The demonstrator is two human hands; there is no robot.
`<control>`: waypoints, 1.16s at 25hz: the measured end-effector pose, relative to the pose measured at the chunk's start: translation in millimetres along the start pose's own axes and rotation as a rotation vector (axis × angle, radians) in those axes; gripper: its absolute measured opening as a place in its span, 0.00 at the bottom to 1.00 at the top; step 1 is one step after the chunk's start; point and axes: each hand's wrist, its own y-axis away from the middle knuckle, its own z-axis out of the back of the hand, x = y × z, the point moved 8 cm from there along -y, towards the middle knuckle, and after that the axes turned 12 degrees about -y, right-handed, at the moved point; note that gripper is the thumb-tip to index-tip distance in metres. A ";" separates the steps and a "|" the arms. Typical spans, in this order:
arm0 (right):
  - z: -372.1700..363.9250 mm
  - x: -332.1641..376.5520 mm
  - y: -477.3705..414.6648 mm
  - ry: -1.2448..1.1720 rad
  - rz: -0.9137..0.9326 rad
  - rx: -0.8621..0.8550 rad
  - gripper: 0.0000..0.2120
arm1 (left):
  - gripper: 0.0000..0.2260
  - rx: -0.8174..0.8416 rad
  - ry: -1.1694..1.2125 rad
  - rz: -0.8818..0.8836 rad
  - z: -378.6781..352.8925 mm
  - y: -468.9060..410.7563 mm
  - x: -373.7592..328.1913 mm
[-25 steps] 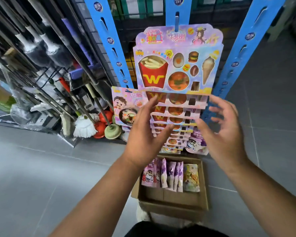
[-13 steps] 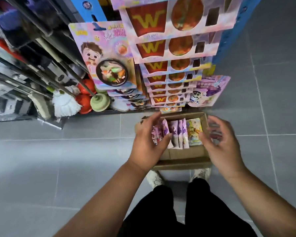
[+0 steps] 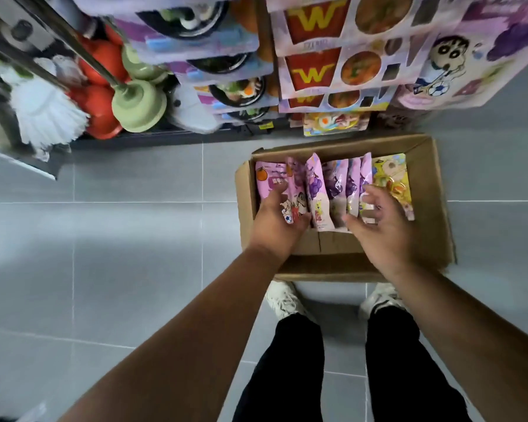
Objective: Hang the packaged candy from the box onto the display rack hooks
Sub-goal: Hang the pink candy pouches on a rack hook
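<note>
Floor box (image 3: 433, 190): left hand (image 3: 276, 219) holds pink packet (image 3: 269, 178)

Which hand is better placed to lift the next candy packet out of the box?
Left: the left hand grips the pink packet; the right hand hovers open over the box, holding nothing.

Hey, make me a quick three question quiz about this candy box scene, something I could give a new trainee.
1. True or false: the cardboard box stands on a table.
2. Among the candy packets standing in it, which colour is the one at the right end of the row? A pink, B yellow, C green.
3. Fill in: the left hand grips candy packets at the row's ___ end.

Key: 1 false, it stands on the tiled floor; 2 B; 3 left.
</note>
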 end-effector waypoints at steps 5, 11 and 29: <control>-48.6 -92.4 -55.2 0.081 -0.123 0.066 0.32 | 0.30 0.058 0.007 0.125 -69.4 -85.2 47.7; -95.4 -163.6 -118.5 0.234 -0.220 0.153 0.36 | 0.33 0.114 0.151 0.290 -126.3 -158.1 97.5; -84.3 -190.7 -125.4 0.088 -0.400 0.055 0.20 | 0.10 0.050 0.190 0.388 -110.3 -158.0 118.2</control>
